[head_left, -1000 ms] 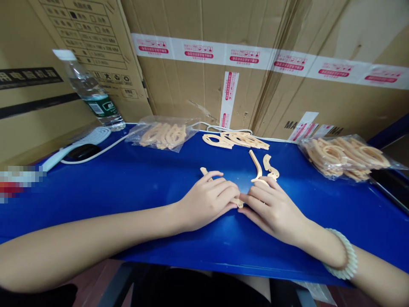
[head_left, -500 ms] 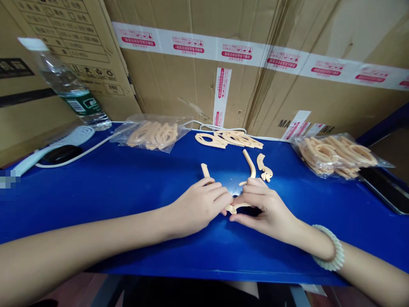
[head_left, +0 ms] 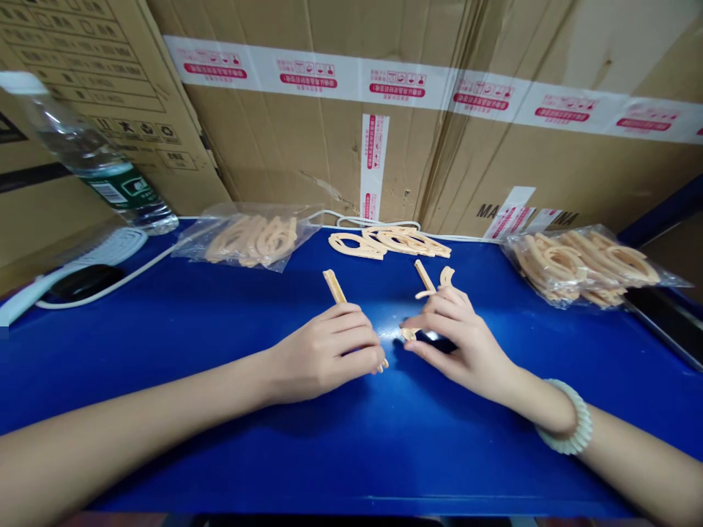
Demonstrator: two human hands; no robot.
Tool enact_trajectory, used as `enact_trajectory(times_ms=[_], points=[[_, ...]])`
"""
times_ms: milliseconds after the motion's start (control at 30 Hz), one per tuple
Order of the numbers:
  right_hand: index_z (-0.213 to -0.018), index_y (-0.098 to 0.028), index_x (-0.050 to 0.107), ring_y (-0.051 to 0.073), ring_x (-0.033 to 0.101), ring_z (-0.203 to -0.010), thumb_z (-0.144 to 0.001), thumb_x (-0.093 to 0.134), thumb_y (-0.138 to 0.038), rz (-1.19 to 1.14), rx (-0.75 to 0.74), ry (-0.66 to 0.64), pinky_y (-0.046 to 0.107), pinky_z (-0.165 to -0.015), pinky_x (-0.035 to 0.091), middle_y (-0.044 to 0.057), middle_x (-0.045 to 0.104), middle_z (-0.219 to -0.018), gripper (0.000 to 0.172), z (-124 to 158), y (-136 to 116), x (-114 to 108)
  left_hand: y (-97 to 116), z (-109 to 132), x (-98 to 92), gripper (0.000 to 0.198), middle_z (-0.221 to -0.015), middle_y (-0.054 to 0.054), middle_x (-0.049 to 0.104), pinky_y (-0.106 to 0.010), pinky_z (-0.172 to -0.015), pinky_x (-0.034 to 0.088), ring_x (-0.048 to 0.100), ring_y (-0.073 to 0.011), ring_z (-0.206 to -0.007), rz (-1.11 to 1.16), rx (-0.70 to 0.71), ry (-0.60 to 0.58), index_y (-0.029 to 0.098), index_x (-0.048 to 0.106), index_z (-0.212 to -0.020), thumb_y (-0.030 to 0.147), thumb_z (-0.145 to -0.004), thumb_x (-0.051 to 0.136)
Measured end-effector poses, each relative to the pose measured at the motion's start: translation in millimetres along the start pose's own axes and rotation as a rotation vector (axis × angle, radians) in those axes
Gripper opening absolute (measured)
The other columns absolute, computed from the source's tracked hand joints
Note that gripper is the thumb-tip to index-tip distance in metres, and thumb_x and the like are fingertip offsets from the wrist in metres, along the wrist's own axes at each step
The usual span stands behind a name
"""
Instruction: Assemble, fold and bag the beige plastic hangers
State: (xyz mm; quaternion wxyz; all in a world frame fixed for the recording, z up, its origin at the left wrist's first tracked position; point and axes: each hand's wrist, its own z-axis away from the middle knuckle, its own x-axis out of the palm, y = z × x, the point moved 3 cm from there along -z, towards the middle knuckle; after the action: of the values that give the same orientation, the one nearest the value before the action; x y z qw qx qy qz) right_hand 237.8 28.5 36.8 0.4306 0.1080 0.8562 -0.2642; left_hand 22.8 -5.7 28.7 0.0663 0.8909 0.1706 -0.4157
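My left hand [head_left: 337, 348] is closed around a beige grooved strip [head_left: 335, 286]; its upper end sticks out above the fingers, and a small tip shows below near the thumb. To the right, my right hand [head_left: 455, 329] pinches a beige curved piece [head_left: 409, 334] between thumb and forefinger; much of this piece is hidden by the fingers. The two hands are apart. Just beyond my right hand, another beige strip [head_left: 424, 275] and a small curved beige piece [head_left: 447, 276] show, partly covered by the hand.
A pile of beige flat pieces [head_left: 392, 241] lies at the back of the blue table [head_left: 307, 454]. Clear bags of such pieces stand left [head_left: 255, 238] and right [head_left: 582, 263]. A water bottle [head_left: 93, 157], comb [head_left: 93, 260], black mouse-like object [head_left: 88, 282], white cable, phone [head_left: 670, 322] and cardboard boxes surround it.
My hands have drawn apart, the left moving left with its strip and the right moving slightly up with its curved piece. The view has shifted a little.
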Motion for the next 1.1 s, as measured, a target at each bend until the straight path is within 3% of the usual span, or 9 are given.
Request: enact_trajectory(times_ms=[100,200,300,533,767,1100], points=[[-0.106,-0.021,0.071,0.027,0.055,-0.115,-0.096,0.063,-0.028,0.157,-0.085,-0.043,0.05,-0.102,0.037,0.009,0.066,-0.106,0.014,-3,5,2,-9,3,2.3,0.02,-0.089,-0.003,0.073,-0.036,-0.093,0.047,0.06,-0.0156,-0.086,0.003,-0.017,-0.013,0.018,0.061,-0.102,0.012,-0.104,0.042],[-0.107,-0.021,0.07,0.029,0.051,-0.125,-0.098,0.058,-0.025,0.235,-0.102,-0.059,0.053,-0.107,0.034,0.011,0.063,-0.116,0.015,-6,9,6,-16,6,9.4,0.023,-0.093,-0.003,0.074,-0.038,-0.097,0.044,0.063,-0.0169,-0.092,-0.019,-0.069,-0.063,0.018,0.061,-0.106,0.011,-0.105,0.04],[-0.107,-0.021,0.069,0.029,0.052,-0.119,-0.099,0.058,-0.026,0.278,-0.091,-0.054,0.05,-0.101,0.038,0.012,0.063,-0.116,0.015,-7,11,9,-20,8,15.8,0.021,-0.101,-0.005,0.074,-0.038,-0.098,0.044,0.063,-0.0184,-0.098,0.0,-0.104,-0.099,0.017,0.062,-0.105,0.011,-0.103,0.043],[-0.105,-0.018,0.068,0.022,0.052,-0.091,-0.101,0.055,-0.021,0.358,-0.076,-0.046,0.039,-0.085,0.037,0.005,0.067,-0.089,0.014,-6,11,10,-21,12,17.2,0.015,-0.111,-0.007,0.072,-0.036,-0.092,0.051,0.063,-0.0217,-0.103,-0.069,-0.205,-0.074,0.016,0.066,-0.108,0.014,-0.1,0.054],[-0.112,-0.017,0.066,0.024,0.055,-0.094,-0.101,0.049,-0.017,0.34,-0.045,-0.067,0.042,-0.088,0.037,0.007,0.072,-0.096,0.021,-6,5,9,-13,9,10.9,0.018,-0.106,-0.008,0.073,-0.034,-0.087,0.055,0.067,-0.0206,-0.097,-0.159,-0.118,-0.068,0.013,0.069,-0.105,0.011,-0.099,0.052],[-0.119,-0.016,0.066,0.028,0.057,-0.105,-0.098,0.05,-0.016,0.4,-0.11,-0.099,0.049,-0.097,0.04,0.01,0.071,-0.103,0.027,-5,-3,9,-14,10,10.6,0.022,-0.108,-0.011,0.074,-0.035,-0.082,0.058,0.07,-0.0236,-0.101,-0.182,-0.183,-0.07,0.012,0.068,-0.11,0.014,-0.099,0.049]])
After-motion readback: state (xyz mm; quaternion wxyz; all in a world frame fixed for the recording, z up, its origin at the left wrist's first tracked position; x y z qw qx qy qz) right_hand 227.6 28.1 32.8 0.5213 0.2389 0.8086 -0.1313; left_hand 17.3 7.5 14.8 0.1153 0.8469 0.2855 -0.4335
